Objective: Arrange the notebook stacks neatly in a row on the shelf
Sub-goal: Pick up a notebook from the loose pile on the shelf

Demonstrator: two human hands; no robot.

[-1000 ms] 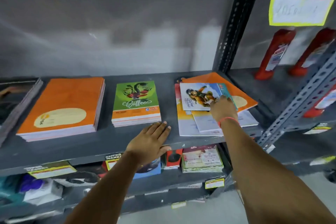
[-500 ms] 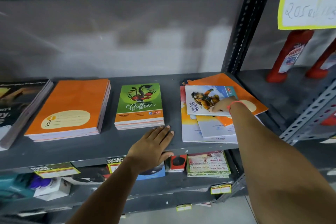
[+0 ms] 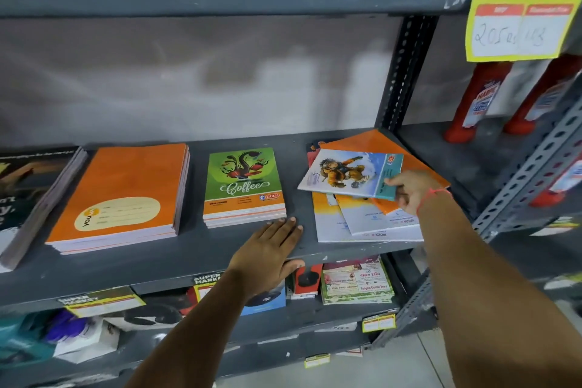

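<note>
Two hands work the grey shelf (image 3: 195, 255); the right hand (image 3: 411, 190) pinches the cartoon notebook (image 3: 349, 173) by its right edge, raised above the messy stack (image 3: 362, 224); the left hand (image 3: 267, 253) lies flat and spread on bare shelf just before the Coffee stack (image 3: 244, 189); leftward beyond sits the orange stack (image 3: 126, 195).

On the shelf (image 3: 195, 249) four groups of notebooks lie in a row. Farthest left is a stack cut by the frame edge (image 3: 34, 195); right of it the Youva stack (image 3: 126, 195); then the Coffee stack (image 3: 244, 189); farthest right a skewed pile (image 3: 368, 224). The left hand (image 3: 267, 253) rests flat before the Coffee stack. The right hand (image 3: 412, 189) grips a notebook (image 3: 349, 173) atop the pile.
</note>
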